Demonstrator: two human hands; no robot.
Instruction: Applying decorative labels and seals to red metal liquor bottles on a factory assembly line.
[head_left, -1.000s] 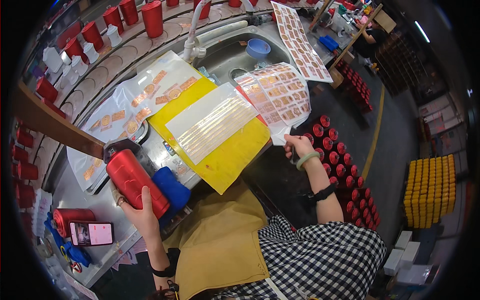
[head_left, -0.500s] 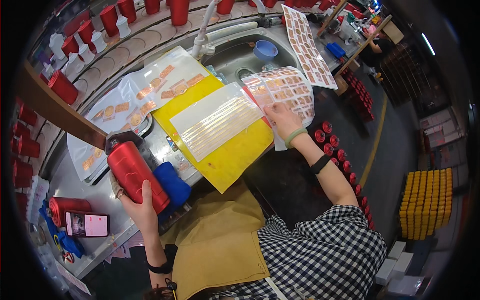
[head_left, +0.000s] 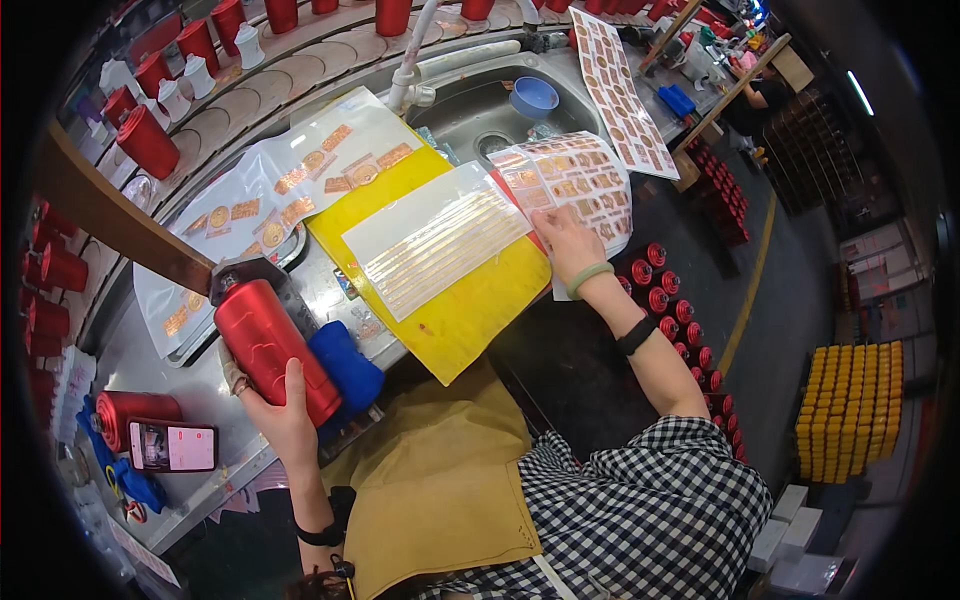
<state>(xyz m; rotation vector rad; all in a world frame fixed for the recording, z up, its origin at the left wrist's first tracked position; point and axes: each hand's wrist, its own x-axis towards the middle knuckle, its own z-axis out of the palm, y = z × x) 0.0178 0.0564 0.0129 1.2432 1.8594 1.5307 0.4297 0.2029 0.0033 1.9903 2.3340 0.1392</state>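
My left hand (head_left: 283, 412) is wrapped round the lower part of a red bottle (head_left: 272, 345) with a raised pattern. The bottle's upper end meets a dark block on a wooden bar (head_left: 140, 220). My right hand (head_left: 566, 243) has its fingers pressed together at the near-left edge of a sheet of gold decals (head_left: 585, 185); whether they pinch that sheet or something small is hidden. Left of it, a white sheet with gold stripes (head_left: 440, 245) lies on a yellow board (head_left: 470, 325). A blue cloth (head_left: 345, 362) lies against the bottle's right side.
Behind the board is a metal sink (head_left: 470, 115) with a blue bowl (head_left: 534, 97). A curved conveyor (head_left: 290, 75) carries red cups. Loose decals on film (head_left: 240, 225), a phone (head_left: 173, 447) and another red bottle (head_left: 140, 412) lie at left. Red bottles (head_left: 690, 333) stand at right.
The red cups and white parts on the conveyor have shifted to the right. Both my hands, the bottle and the sheets look almost the same.
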